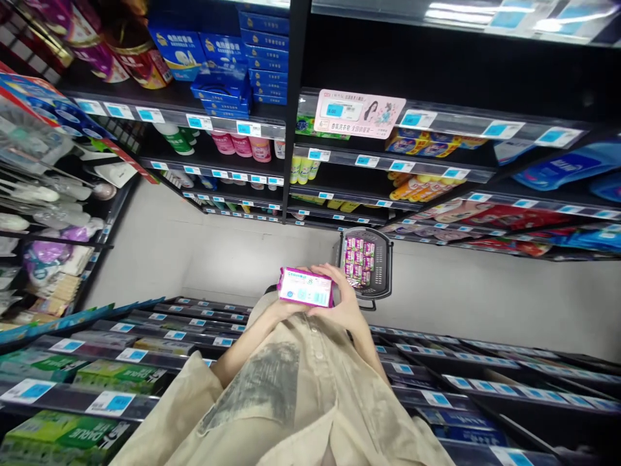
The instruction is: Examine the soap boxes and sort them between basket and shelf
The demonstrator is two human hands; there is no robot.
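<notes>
Scanning left to right. Far left: hanging goods (pixel 43 194) in clear wrap on pegs. Below them, green boxes (pixel 58 440) sit on the low shelves behind blue price tags. Upper left shelf: red tins (pixel 136 58), then a stack of blue boxes (pixel 218 52). One shelf down, pink bottles (pixel 242 144) stand in a row. A black shelf upright (pixel 294 129) divides the bays.

Centre: beige shirt (pixel 301 401) fills the lower middle of the view, both forearms coming out of it. The left hand (pixel 286 312) meets the left end of the pink packet (pixel 305 288) from below. Its fingers go behind the pack and are hidden, so their spread cannot be told, but the hand bears on the pack. The pink packet is held level, chest-high, over the aisle between the two shelf runs, label side facing the camera. The right hand (pixel 347 304) holds its right end: fingers (pixel 334 272) curled over the far right corner, palm under the near edge. Both hands touch the packet, and it touches nothing else.

Above centre: a pink sign (pixel 359 113) clipped to a shelf rail.

Right of the hands: a dark basket (pixel 383 259) stands on the pale floor (pixel 485 298), just beyond the right hand. More pink packs (pixel 359 259) are laid in rows inside it.

Far right: red packs (pixel 509 217) on a middle shelf and blue packs (pixel 563 168) above them.
</notes>
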